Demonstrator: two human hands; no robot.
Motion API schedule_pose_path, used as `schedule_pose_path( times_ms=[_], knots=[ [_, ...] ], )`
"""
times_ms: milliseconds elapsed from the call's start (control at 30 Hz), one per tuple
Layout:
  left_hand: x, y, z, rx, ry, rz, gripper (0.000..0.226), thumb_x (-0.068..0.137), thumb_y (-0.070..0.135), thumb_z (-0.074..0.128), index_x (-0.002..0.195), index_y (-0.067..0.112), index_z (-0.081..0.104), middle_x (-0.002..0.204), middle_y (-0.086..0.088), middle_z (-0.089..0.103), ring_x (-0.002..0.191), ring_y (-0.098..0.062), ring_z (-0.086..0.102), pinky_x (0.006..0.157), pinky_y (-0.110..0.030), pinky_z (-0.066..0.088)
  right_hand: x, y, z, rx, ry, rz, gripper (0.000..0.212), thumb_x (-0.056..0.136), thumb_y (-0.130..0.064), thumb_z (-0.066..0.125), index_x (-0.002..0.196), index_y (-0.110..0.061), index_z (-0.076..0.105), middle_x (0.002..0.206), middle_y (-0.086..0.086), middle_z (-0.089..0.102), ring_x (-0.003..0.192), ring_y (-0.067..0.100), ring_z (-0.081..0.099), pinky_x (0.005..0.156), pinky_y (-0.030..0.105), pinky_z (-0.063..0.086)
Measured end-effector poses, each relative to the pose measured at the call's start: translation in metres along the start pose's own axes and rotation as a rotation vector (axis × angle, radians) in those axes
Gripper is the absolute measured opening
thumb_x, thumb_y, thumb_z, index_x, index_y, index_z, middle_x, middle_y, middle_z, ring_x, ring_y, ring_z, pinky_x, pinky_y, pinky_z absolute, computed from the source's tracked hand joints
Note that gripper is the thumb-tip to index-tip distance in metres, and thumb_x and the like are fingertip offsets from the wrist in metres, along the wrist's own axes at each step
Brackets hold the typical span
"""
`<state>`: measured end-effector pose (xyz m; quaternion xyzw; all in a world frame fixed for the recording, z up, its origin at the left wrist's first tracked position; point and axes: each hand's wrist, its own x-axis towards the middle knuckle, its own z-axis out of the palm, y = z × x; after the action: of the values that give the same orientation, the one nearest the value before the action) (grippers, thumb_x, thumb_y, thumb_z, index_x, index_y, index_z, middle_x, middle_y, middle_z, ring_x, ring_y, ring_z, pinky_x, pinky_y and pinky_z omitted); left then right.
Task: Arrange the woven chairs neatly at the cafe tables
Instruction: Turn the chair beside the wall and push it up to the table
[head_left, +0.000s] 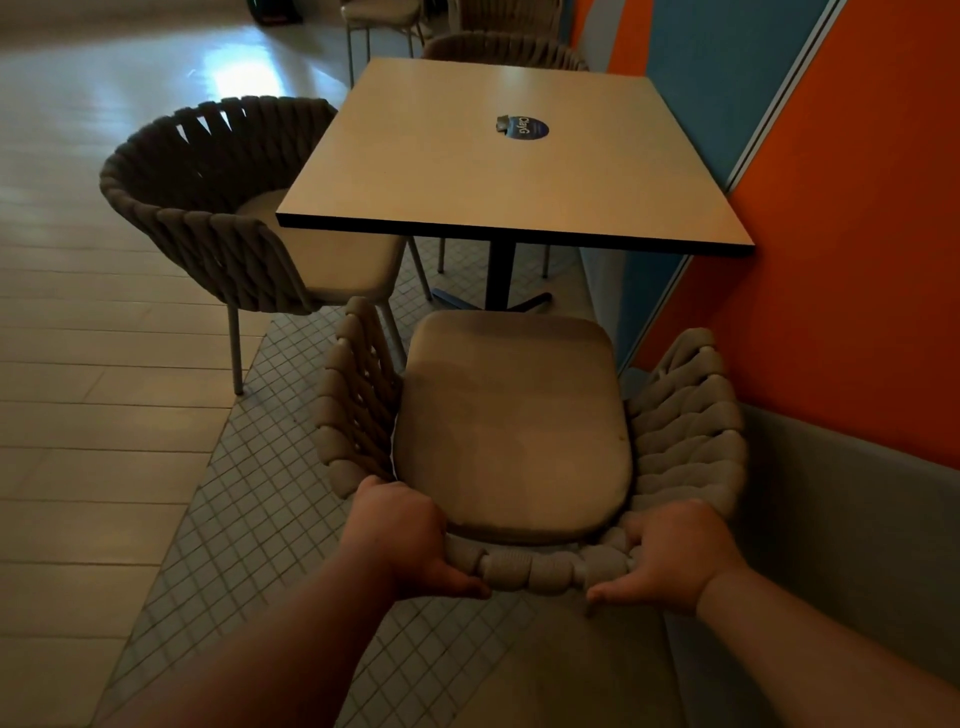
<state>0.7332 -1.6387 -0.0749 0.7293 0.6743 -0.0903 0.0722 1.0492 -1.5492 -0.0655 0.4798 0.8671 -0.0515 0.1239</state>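
Observation:
A beige woven chair (685, 431) with a padded seat stands right in front of me, facing the square cafe table (483, 171). My left hand (400, 535) and my right hand (670, 556) both grip the woven top rim of its backrest, thumbs on the outside. The seat's front edge sits just short of the table's near edge, close to the table's dark pedestal. A second, darker woven chair (208, 208) stands at the table's left side, its seat partly under the tabletop. A third woven chair (498, 49) shows behind the far edge.
An orange and blue wall (831, 208) runs close along the right, with a grey base strip beside the chair. A round blue sticker (527, 128) lies on the tabletop. Small-tiled floor is underfoot; pale plank floor stretches left. More chairs (379, 15) stand at the back.

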Motion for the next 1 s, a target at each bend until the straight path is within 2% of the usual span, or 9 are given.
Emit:
schedule_pose_path(
  times_ms=[100, 233, 333, 433, 533, 633, 767, 867, 1000],
  knots=[
    [0.014, 0.004, -0.005, -0.005, 0.002, -0.003, 0.098, 0.038, 0.115, 0.026, 0.059, 0.027, 0.063, 0.054, 0.013, 0.053, 0.062, -0.011, 0.048, 0.077, -0.04, 0.036, 0.013, 0.011, -0.002, -0.016, 0.013, 0.001, 0.11, 0.028, -0.117, 0.019, 0.075, -0.03, 0.066, 0.076, -0.012, 0.065, 0.075, 0.006, 0.059, 0.069, 0.028, 0.042],
    [0.03, -0.002, -0.005, 0.001, 0.014, -0.002, 0.096, 0.039, 0.115, 0.025, 0.06, 0.028, 0.061, 0.055, 0.014, 0.052, 0.063, -0.012, 0.049, 0.075, -0.039, 0.034, 0.028, 0.017, -0.006, -0.044, 0.012, -0.006, 0.112, 0.024, -0.116, 0.01, 0.073, -0.03, 0.064, 0.073, -0.01, 0.062, 0.073, 0.008, 0.057, 0.067, 0.029, 0.042],
    [0.04, 0.002, -0.004, 0.025, 0.041, 0.002, 0.1, 0.038, 0.116, 0.021, 0.059, 0.027, 0.062, 0.053, 0.013, 0.052, 0.061, -0.013, 0.049, 0.073, -0.038, 0.033, 0.034, 0.027, -0.008, -0.056, 0.008, 0.006, 0.11, 0.026, -0.117, 0.014, 0.073, -0.031, 0.065, 0.071, -0.011, 0.06, 0.072, 0.007, 0.057, 0.066, 0.028, 0.044],
    [0.045, 0.006, -0.002, 0.017, 0.061, 0.005, 0.101, 0.038, 0.116, 0.019, 0.057, 0.026, 0.062, 0.051, 0.012, 0.051, 0.059, -0.014, 0.048, 0.073, -0.039, 0.034, 0.036, 0.033, -0.009, -0.068, -0.002, 0.016, 0.112, 0.024, -0.116, 0.01, 0.072, -0.031, 0.065, 0.067, -0.012, 0.056, 0.068, 0.006, 0.054, 0.061, 0.029, 0.037],
    [0.046, 0.003, -0.002, -0.004, 0.065, 0.01, 0.096, 0.039, 0.116, 0.019, 0.056, 0.029, 0.057, 0.051, 0.015, 0.048, 0.057, -0.011, 0.045, 0.071, -0.038, 0.032, 0.035, 0.03, -0.008, -0.057, -0.015, 0.023, 0.111, 0.024, -0.116, 0.01, 0.07, -0.03, 0.063, 0.065, -0.011, 0.056, 0.066, 0.005, 0.052, 0.063, 0.029, 0.041],
    [0.043, 0.005, -0.005, -0.018, 0.054, -0.016, 0.096, 0.036, 0.116, 0.015, 0.054, 0.03, 0.052, 0.051, 0.016, 0.047, 0.057, -0.007, 0.041, 0.069, -0.038, 0.027, 0.035, 0.028, -0.01, -0.057, -0.033, 0.028, 0.111, 0.023, -0.116, 0.01, 0.07, -0.03, 0.061, 0.065, -0.012, 0.055, 0.064, 0.004, 0.05, 0.06, 0.029, 0.036],
    [0.034, 0.012, -0.001, -0.021, 0.017, -0.043, 0.102, 0.033, 0.117, 0.015, 0.057, 0.028, 0.059, 0.053, 0.015, 0.05, 0.058, -0.008, 0.042, 0.071, -0.038, 0.029, 0.027, 0.027, -0.011, -0.064, -0.079, 0.036, 0.109, 0.02, -0.117, 0.011, 0.066, -0.029, 0.058, 0.062, -0.011, 0.053, 0.06, 0.003, 0.046, 0.056, 0.028, 0.029],
    [0.032, 0.012, 0.001, -0.032, 0.008, -0.031, 0.101, 0.036, 0.117, 0.018, 0.057, 0.026, 0.058, 0.052, 0.015, 0.049, 0.057, -0.007, 0.04, 0.071, -0.039, 0.026, 0.026, 0.028, -0.011, -0.073, -0.107, 0.037, 0.104, 0.025, -0.117, 0.021, 0.065, -0.028, 0.058, 0.063, -0.012, 0.054, 0.062, 0.004, 0.048, 0.06, 0.03, 0.031],
    [0.042, 0.009, -0.002, -0.027, 0.005, -0.012, 0.098, 0.042, 0.115, 0.022, 0.061, 0.027, 0.061, 0.056, 0.015, 0.051, 0.06, -0.009, 0.044, 0.075, -0.039, 0.032, 0.037, 0.031, -0.017, -0.074, -0.134, 0.052, 0.102, 0.029, -0.116, 0.027, 0.071, -0.029, 0.06, 0.07, -0.011, 0.06, 0.066, 0.006, 0.053, 0.063, 0.029, 0.04]
  ],
)
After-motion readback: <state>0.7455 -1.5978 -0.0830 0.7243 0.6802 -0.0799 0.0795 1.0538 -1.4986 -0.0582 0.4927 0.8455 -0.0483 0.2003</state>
